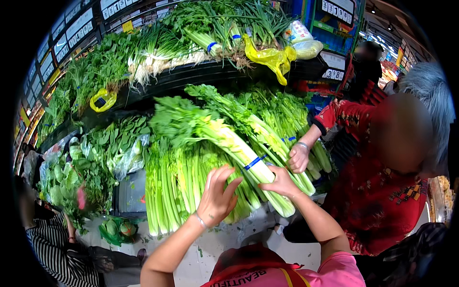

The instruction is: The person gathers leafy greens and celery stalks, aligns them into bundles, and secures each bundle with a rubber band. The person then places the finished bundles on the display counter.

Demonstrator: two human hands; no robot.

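A large bunch of celery point(248, 160) with a blue band around its stalks lies slanted, leaves at the far left and base toward me. My right hand point(280, 182) is wrapped around its stalks just below the band. My left hand point(218, 197) is empty, its fingers spread, just left of the bunch and above the piled celery point(174, 186). Another banded celery bunch point(270, 139) lies to the right. Beside it is a closed hand point(299, 157) of a person in red; whether that hand holds anything is hidden.
Leafy greens point(129, 138) lie left of the celery, beside a grey tray point(132, 191). Spring onions point(148, 64) and a yellow bag point(270, 55) sit on the black shelf behind. A green net bag point(118, 230) is at lower left. People stand close on both sides.
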